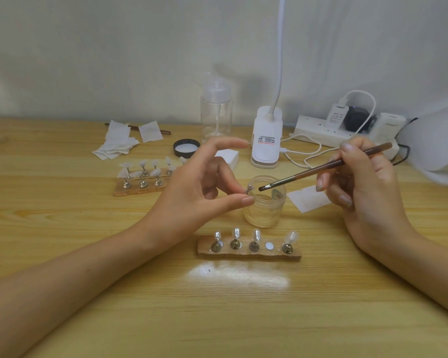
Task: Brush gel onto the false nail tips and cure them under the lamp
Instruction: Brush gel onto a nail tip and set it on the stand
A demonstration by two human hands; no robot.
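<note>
Both hands at work over the glass jar [265, 210].

The left hand [199, 187] pinches a small nail stand [249, 188] between thumb and a curled finger at the jar's rim, forefinger stretched out free. The right hand [360, 182] grips the brush [321, 170] like a pen, bristles beside the stand (touching or not, I can't tell). Four nail tips [256, 235] stand on the wooden strip [248, 254] just nearer than the jar; the white lamp [265, 140] sits behind.

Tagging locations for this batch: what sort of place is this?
Likely a home nail-art desk: wooden strip of clear false nail tips on metal stands, white gooseneck lamp, white power strip on a pale wooden tabletop.
</note>
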